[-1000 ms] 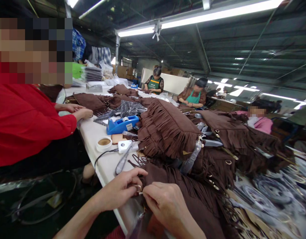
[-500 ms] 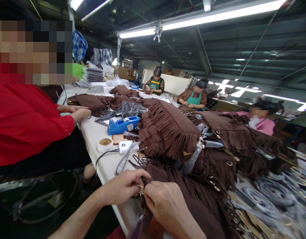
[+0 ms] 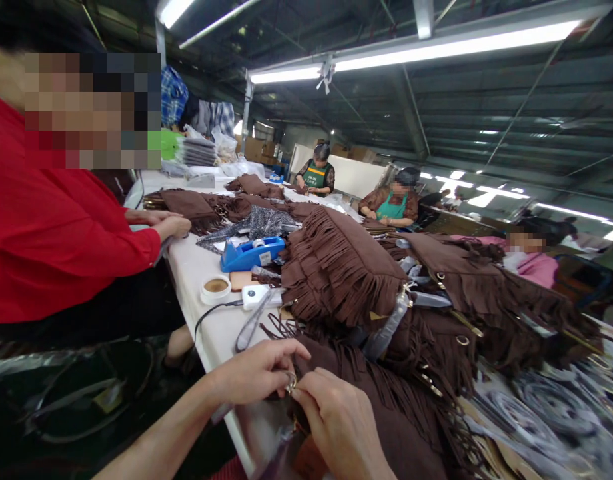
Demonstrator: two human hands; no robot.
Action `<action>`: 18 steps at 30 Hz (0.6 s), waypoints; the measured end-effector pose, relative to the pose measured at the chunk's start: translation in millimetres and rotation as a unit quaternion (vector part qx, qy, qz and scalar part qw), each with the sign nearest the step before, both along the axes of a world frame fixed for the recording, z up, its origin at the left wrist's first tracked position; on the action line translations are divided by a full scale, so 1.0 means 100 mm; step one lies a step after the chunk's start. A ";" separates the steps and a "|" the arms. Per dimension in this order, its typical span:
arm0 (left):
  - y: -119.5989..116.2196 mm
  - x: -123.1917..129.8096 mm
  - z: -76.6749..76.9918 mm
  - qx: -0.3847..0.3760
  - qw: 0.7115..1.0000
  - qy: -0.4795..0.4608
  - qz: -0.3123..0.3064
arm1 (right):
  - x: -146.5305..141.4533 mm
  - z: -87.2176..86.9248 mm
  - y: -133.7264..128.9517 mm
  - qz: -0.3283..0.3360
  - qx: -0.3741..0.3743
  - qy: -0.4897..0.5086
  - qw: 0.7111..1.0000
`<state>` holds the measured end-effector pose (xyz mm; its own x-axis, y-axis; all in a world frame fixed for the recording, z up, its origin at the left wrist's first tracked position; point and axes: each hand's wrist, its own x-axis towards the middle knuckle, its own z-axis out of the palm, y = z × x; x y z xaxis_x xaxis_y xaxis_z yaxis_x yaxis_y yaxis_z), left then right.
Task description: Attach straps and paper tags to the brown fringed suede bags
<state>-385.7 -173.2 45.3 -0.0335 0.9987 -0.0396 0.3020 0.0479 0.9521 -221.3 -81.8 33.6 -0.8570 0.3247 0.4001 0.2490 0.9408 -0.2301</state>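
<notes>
My left hand point(image 3: 259, 373) is closed, its thumb and fingers pinching a small gold-coloured metal ring point(image 3: 290, 383). From the other side, the thumb and fingertips of my right hand point(image 3: 339, 413) grip the same ring. Whether the ring is a plain loop or part of a clasp is too small to tell. Under and beside my right hand lies a dark brown fringed bag point(image 3: 386, 393), partly hidden by the hand. Below the ring hangs a blurred strip of clear plastic wrap point(image 3: 279, 453).
More fringed bags point(image 3: 346, 260) are heaped ahead. Left of them are a blue tape dispenser point(image 3: 251, 253), a round white tub point(image 3: 215, 289) and a white corded device point(image 3: 259, 297). Coiled wrapped straps point(image 3: 551, 400) lie right. A person in red point(image 3: 61, 247) works at the left.
The view has shifted slightly, so the surroundings sit a little lower and further right. My right fingers have turned a little, and more of the ring shows between my hands.
</notes>
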 end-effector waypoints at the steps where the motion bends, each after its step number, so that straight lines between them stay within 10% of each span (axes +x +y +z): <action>1: 0.00 0.00 -0.01 0.002 1.000 -0.004 -0.001 | 0.00 -0.02 -0.01 -0.005 -0.003 0.009 1.000; 18: 0.05 0.05 -0.27 0.065 0.985 -0.158 -0.007 | -0.01 -0.04 0.03 -0.008 0.001 -0.016 1.000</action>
<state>-380.7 -168.2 18.2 -0.0253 0.9963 0.0824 -0.0116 -0.0827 0.9965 -222.0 -79.3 29.9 -0.8639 0.3376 0.3739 0.2711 0.9371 -0.2197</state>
